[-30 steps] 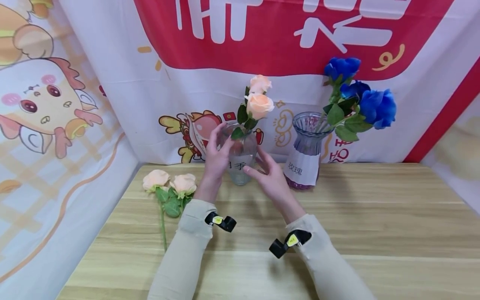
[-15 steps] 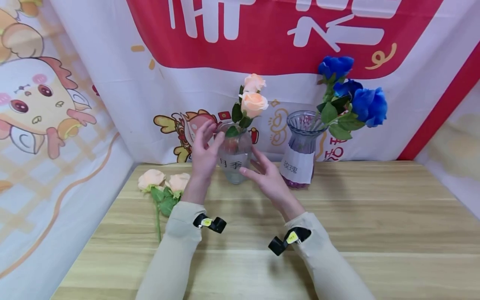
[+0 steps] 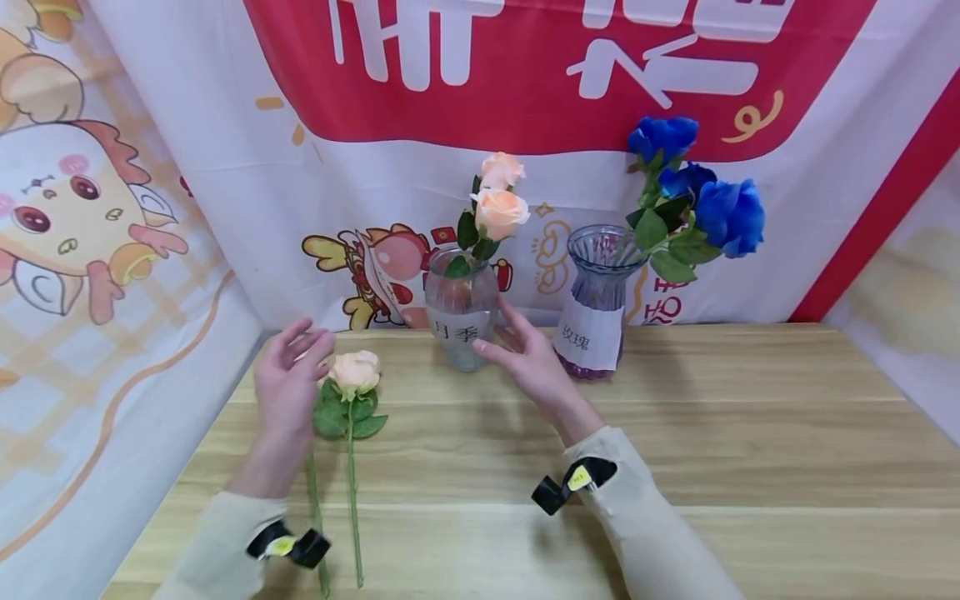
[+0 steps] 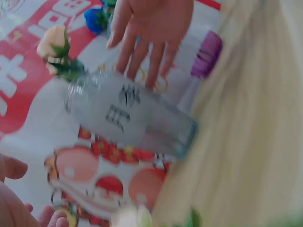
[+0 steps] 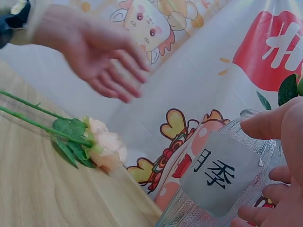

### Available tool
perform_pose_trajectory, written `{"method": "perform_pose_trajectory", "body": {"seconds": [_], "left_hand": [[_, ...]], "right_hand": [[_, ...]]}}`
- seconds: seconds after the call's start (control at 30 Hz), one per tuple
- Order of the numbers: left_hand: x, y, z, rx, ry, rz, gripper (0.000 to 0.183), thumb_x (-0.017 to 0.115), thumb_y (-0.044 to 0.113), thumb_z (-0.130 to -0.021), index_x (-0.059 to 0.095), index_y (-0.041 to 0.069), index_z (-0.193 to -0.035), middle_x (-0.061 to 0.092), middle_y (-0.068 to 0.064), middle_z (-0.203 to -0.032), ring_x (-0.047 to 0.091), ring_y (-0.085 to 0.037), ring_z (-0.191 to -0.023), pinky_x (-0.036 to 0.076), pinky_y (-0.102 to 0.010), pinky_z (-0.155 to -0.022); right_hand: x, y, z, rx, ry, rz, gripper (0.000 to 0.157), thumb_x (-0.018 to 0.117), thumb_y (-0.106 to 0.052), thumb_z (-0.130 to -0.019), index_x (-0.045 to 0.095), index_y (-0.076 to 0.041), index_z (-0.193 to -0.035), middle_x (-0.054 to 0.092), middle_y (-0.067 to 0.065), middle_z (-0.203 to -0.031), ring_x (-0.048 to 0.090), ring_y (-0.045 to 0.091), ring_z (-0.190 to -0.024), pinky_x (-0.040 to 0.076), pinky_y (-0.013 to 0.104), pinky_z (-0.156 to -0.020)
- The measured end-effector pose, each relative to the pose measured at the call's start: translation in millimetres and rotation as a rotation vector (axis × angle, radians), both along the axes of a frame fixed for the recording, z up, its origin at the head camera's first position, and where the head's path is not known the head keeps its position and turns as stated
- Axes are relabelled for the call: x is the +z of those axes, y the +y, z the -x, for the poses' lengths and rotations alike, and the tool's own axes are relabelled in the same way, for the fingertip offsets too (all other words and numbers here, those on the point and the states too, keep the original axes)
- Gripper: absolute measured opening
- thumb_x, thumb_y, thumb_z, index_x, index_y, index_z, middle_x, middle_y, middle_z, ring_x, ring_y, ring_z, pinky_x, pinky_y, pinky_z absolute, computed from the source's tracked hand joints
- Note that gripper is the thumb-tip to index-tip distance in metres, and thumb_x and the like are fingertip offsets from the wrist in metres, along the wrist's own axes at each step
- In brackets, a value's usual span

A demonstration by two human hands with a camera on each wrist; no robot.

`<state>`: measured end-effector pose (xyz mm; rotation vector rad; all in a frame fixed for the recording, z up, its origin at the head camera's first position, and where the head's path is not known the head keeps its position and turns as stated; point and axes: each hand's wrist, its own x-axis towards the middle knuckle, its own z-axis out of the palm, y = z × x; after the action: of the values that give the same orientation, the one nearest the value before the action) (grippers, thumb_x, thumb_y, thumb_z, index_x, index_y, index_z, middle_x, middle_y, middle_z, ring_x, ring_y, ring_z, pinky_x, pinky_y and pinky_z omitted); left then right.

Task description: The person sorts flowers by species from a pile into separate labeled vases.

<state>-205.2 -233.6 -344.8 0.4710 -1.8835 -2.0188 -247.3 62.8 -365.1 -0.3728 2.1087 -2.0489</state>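
Observation:
A clear glass vase (image 3: 463, 296) with a white paper label stands near the back of the table, holding two peach roses (image 3: 501, 213). Beside its right side my right hand (image 3: 536, 367) has its thumb and fingers spread, fingertips close to the glass. My left hand (image 3: 287, 385) hangs over the table's left side, fingers loosely bent and nothing in them. Under and beside it lie two loose peach roses; one rose (image 3: 355, 372) shows its bloom, while the other's bloom is hidden behind the hand in the head view. The right wrist view shows my left hand (image 5: 102, 61) blurred above their blooms (image 5: 105, 144).
To the right stands a purple-tinted glass vase (image 3: 609, 292) with a paper label and several blue roses (image 3: 731, 218) leaning right. A printed cloth backdrop (image 3: 390, 183) rises right behind the wooden table (image 3: 750, 450). Two long green stems (image 3: 352, 500) point toward the front edge.
My left hand has left the clear vase's left side and moved left and down to the loose roses. My right hand stays beside the vase, which stands in place.

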Motion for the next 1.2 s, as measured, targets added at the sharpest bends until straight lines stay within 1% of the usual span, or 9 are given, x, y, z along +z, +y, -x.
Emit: {"method": "perform_pose_trajectory", "body": {"seconds": [0.13, 0.23, 0.4, 0.5, 0.57, 0.73, 0.8, 1.03, 1.2], "left_hand": [[-16.8, -32, -19.5, 0.025, -0.046, -0.06, 0.034, 0.075, 0.011, -0.099, 0.063, 0.021, -0.13, 0.076, 0.02, -0.097, 0.071, 0.003, -0.089, 0.057, -0.013, -0.078], [-30.6, -49, -31.5, 0.022, -0.117, -0.059, 0.037, 0.076, 0.012, -0.099, 0.062, 0.019, -0.133, 0.075, 0.023, -0.094, 0.071, 0.005, -0.089, 0.058, -0.013, -0.08], [-50.4, -68, -44.6, -0.048, -0.299, 0.101, 0.064, 0.075, 0.016, -0.1, 0.046, 0.008, -0.156, 0.07, 0.029, -0.09, 0.069, 0.008, -0.087, 0.06, -0.016, -0.082], [-58.0, -76, -49.7, -0.129, -0.378, 0.206, 0.075, 0.075, 0.019, -0.099, 0.038, -0.001, -0.16, 0.072, 0.024, -0.098, 0.069, 0.008, -0.085, 0.061, -0.017, -0.082], [-60.7, -80, -52.0, -0.172, -0.4, 0.233, 0.079, 0.077, 0.02, -0.099, 0.035, -0.005, -0.161, 0.076, 0.015, -0.106, 0.071, 0.007, -0.084, 0.062, -0.019, -0.082], [-64.4, -80, -53.8, -0.238, -0.408, 0.279, 0.081, 0.081, 0.017, -0.095, 0.037, -0.009, -0.158, 0.077, -0.014, -0.128, 0.074, 0.001, -0.083, 0.064, -0.023, -0.082], [-66.0, -79, -53.1, -0.263, -0.407, 0.282, 0.081, 0.082, 0.015, -0.093, 0.038, -0.01, -0.157, 0.074, -0.019, -0.132, 0.076, -0.002, -0.084, 0.065, -0.024, -0.082], [-73.1, -72, -50.3, -0.313, -0.407, 0.234, 0.082, 0.082, 0.005, -0.09, 0.035, -0.013, -0.156, 0.081, -0.012, -0.112, 0.079, -0.008, -0.084, 0.066, -0.027, -0.081], [-72.9, -68, -52.6, -0.379, -0.396, 0.096, 0.077, 0.077, 0.006, -0.095, 0.034, -0.015, -0.156, 0.082, -0.006, -0.104, 0.08, -0.014, -0.088, 0.066, -0.03, -0.085]], "right_hand": [[0.1, -1, -0.3, -0.007, -0.011, -0.001, 0.086, 0.071, -0.025, -0.102, 0.02, -0.025, -0.171, 0.017, -0.006, -0.179, 0.029, 0.029, -0.163, 0.031, 0.052, -0.131], [0.9, -2, -0.4, -0.009, -0.02, 0.005, 0.086, 0.071, -0.024, -0.102, 0.021, -0.026, -0.171, 0.018, -0.006, -0.179, 0.03, 0.029, -0.163, 0.032, 0.052, -0.131], [2.4, -3, -0.1, -0.015, -0.036, -0.003, 0.085, 0.072, -0.026, -0.101, 0.022, -0.027, -0.17, 0.02, -0.007, -0.179, 0.031, 0.027, -0.163, 0.031, 0.05, -0.131], [2.8, -3, 0.1, -0.018, -0.041, -0.004, 0.085, 0.073, -0.026, -0.1, 0.024, -0.027, -0.17, 0.022, -0.007, -0.178, 0.032, 0.027, -0.162, 0.03, 0.05, -0.132], [2.2, -3, 0.9, -0.012, -0.033, 0.002, 0.085, 0.072, -0.025, -0.101, 0.024, -0.026, -0.17, 0.022, -0.005, -0.178, 0.031, 0.029, -0.162, 0.029, 0.052, -0.132], [1.4, 0, 1.0, -0.006, -0.034, 0.008, 0.084, 0.072, -0.024, -0.101, 0.024, -0.026, -0.17, 0.022, -0.004, -0.179, 0.031, 0.03, -0.162, 0.029, 0.053, -0.131], [1.0, 1, 0.9, -0.008, -0.041, 0.006, 0.084, 0.072, -0.024, -0.101, 0.024, -0.026, -0.17, 0.022, -0.005, -0.178, 0.031, 0.03, -0.162, 0.03, 0.052, -0.131], [-0.7, 3, 2.9, -0.01, -0.048, 0.005, 0.082, 0.07, -0.024, -0.102, 0.024, -0.026, -0.17, 0.021, -0.005, -0.179, 0.031, 0.031, -0.162, 0.029, 0.052, -0.132], [-0.2, 3, 2.1, -0.001, -0.048, 0.017, 0.082, 0.07, -0.024, -0.102, 0.024, -0.025, -0.17, 0.021, -0.003, -0.179, 0.031, 0.033, -0.162, 0.028, 0.053, -0.132]]}}
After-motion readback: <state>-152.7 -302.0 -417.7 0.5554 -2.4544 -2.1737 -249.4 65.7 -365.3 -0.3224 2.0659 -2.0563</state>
